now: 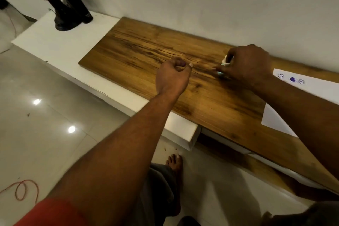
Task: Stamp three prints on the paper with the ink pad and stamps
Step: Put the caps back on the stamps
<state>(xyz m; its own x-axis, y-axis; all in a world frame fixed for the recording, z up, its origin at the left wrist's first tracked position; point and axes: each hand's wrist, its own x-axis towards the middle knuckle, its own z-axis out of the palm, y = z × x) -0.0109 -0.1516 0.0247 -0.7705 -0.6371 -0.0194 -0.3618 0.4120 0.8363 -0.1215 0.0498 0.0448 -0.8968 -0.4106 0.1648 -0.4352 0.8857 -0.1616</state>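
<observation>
A white sheet of paper [311, 93] lies at the right end of the wooden board [146, 56], with three blue prints [293, 79] near its far edge. My right hand [245, 64] is closed over small white and pale blue stamps [224, 62], holding them against the board left of the paper. My left hand [172, 77] hovers over the middle of the board, its fingers curled in a loose fist; I see nothing in it. No ink pad is visible; my right hand hides whatever lies beneath it.
A black lamp [60, 0] with a shell-like shade stands on the white counter [51, 42] at the far left. The white wall runs right behind the board. A red cord [23, 189] lies on the tiled floor; my bare foot [174, 163] is below the counter's edge.
</observation>
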